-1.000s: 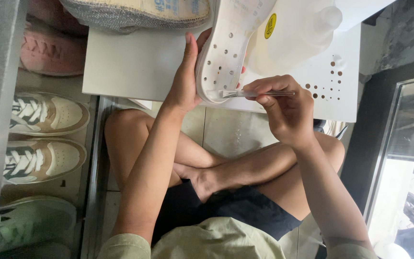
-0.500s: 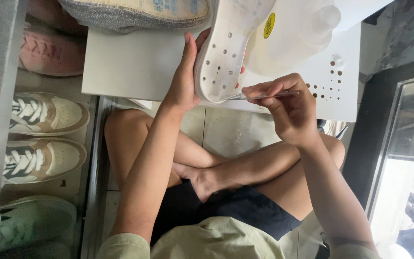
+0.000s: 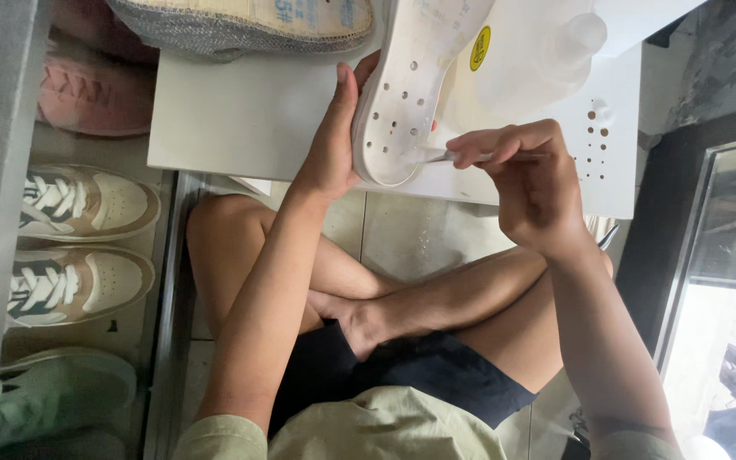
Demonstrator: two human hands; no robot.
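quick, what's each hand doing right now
Left hand: closed on the white sole.
Right hand: pinching a thin tool against the sole.

A white shoe sole (image 3: 411,85) with round holes and a yellow sticker stands tilted on its rounded end above the white counter (image 3: 249,119). A thin brush (image 3: 470,157) lies level, its tip touching the sole's lower edge.

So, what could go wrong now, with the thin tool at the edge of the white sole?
1. The right hand presses a thin tool against the sole edge, pointing toward the left hand; a slip could jab the palm.
2. The sole is held by one hand only, lifted off the white board; it might twist under pressure.
3. The bare legs lie right below; a dropped tool could hit them.
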